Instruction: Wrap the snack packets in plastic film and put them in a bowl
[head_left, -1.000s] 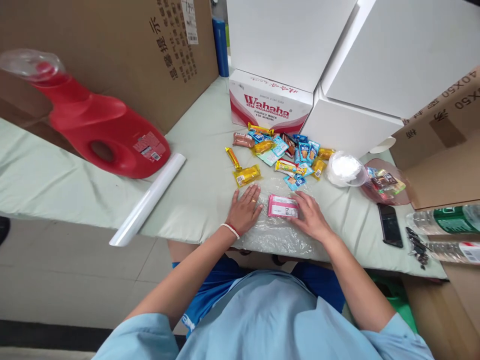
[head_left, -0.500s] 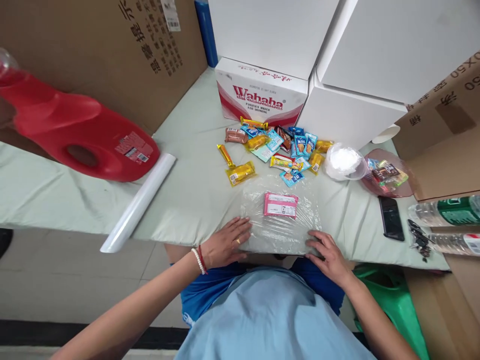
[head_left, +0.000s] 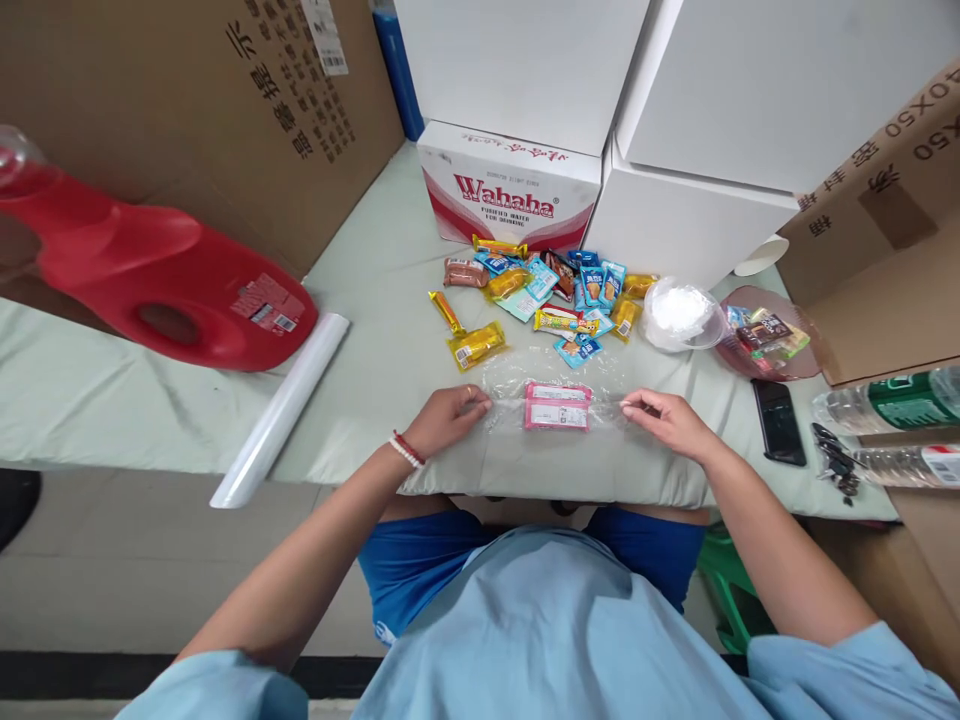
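A: What is pictured between the hands?

B: A flat, rectangular pink-and-white packet (head_left: 557, 412) is seen on the pale green, cloth-covered desk (head_left: 375, 430), midway between the left grip (head_left: 450, 412) and the right grip (head_left: 671, 420). A thin, clear plastic film (head_left: 607, 372) is stretched across it.

A: How are the grips set?

B: Both are closed to a fingertip pinch, one at either end of the film's near edge; nothing else appears to be held. Whether the packet is touched by that raised edge cannot be told.

A: And the step in hand?

B: A fold, it is judged: the near edge is held over the packet, while the rest is spread beyond the grips. Level, even tension would be called for next, so that the edge can be laid down away from the body without creases.

A: How much room is left?

B: Forward travel is limited by a pile of small, brightly coloured wrapped snacks (head_left: 566, 322) beyond both grips. Bare cloth is offered outward of the left grip, as far as a long, glossy white roll (head_left: 281, 410), and outward of the right grip, towards a black rectangular phone (head_left: 778, 422). On the body side, the desk's front edge is found near both grips.
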